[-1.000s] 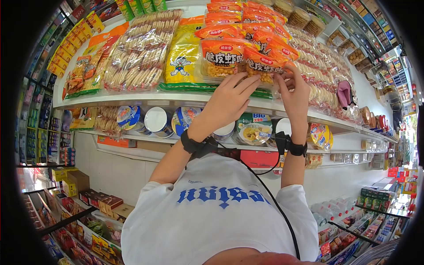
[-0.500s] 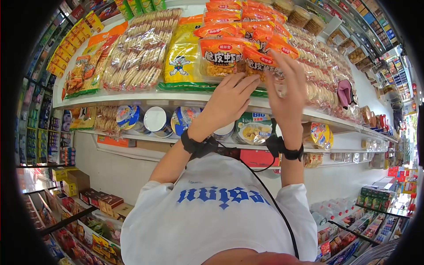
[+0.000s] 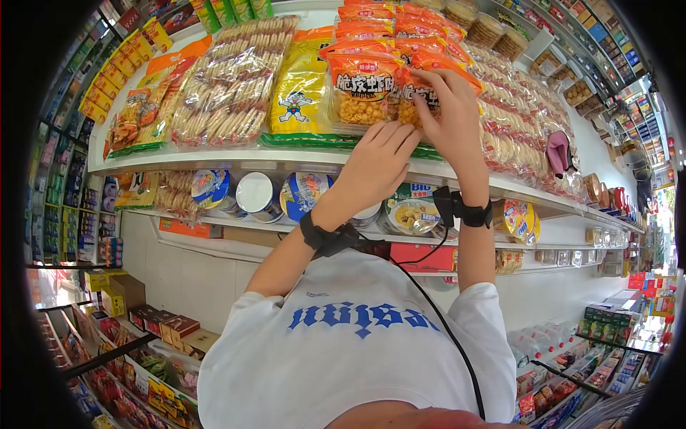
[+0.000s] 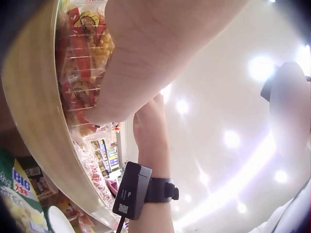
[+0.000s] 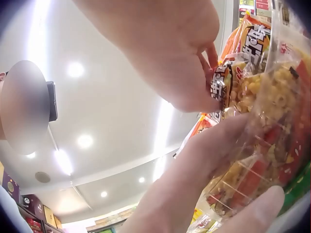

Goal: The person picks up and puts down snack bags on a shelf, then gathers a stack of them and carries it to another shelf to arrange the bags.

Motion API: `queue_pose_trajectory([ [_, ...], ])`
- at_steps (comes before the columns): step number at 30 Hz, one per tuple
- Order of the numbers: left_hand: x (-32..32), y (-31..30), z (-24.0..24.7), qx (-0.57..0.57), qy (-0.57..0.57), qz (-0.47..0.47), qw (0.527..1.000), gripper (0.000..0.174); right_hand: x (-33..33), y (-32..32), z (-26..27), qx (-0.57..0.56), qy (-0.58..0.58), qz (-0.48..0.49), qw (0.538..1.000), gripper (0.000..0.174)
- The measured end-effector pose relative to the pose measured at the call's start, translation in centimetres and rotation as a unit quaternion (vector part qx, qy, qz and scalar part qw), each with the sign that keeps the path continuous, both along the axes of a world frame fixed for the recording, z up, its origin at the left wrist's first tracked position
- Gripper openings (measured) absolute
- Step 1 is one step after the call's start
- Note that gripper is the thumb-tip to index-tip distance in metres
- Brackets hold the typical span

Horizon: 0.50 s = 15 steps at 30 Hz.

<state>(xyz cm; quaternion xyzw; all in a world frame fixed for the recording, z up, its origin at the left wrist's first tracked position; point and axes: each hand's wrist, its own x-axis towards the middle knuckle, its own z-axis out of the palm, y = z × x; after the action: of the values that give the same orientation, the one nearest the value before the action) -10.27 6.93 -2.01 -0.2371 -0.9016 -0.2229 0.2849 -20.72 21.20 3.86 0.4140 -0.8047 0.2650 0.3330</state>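
Two orange-topped snack bags with clear fronts stand side by side at the front of a pile: the left snack bag (image 3: 362, 89) faces outward, and the right snack bag (image 3: 409, 107) is partly hidden behind my right hand (image 3: 451, 118). That hand pinches the right bag by its printed upper part, thumb in front; in the right wrist view, the bag's lettering (image 5: 221, 86) shows beside the thumb. My left hand (image 3: 379, 164) touches the lower fronts of the bags with fingers fairly straight. Yellow ring-shaped snacks (image 5: 272, 90) show through the plastic.
A yellow-and-green bag (image 3: 294, 107) lies left of the pile, beside packs of stacked crackers (image 3: 232, 86). More cracker packs (image 3: 518, 121) line the right. Below the shelf edge (image 3: 279, 159) stand instant noodle bowls (image 3: 413, 209). A pink-and-black item (image 3: 557, 151) hangs at the right.
My right hand let go of the right bag's lower right corner, lifted away, and now holds its upper part. The right bag sits closer against the left one. My left hand stays low at the bags.
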Motion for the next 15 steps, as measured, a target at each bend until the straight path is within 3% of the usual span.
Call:
queue_pose_trajectory([
  [5,-0.4,-1.1,0.1,0.074,0.033,-0.033,0.996,0.05,-0.1,0.3,0.5,0.005,-0.025,0.015,1.0,0.028],
  [8,-0.4,-2.5,1.2,0.097,0.101,0.009,0.99,0.055,0.0,0.0,0.0,0.006,-0.019,0.017,1.0,0.025],
  [11,-0.1,-2.7,2.4,0.097,0.118,0.148,0.977,0.069,-0.2,-0.1,-0.1,0.0,-0.042,0.037,0.998,0.024],
  [15,-1.1,-3.2,0.6,0.098,0.075,0.192,0.974,0.082,-0.6,0.5,-0.2,-0.047,0.004,0.008,0.999,0.023],
])
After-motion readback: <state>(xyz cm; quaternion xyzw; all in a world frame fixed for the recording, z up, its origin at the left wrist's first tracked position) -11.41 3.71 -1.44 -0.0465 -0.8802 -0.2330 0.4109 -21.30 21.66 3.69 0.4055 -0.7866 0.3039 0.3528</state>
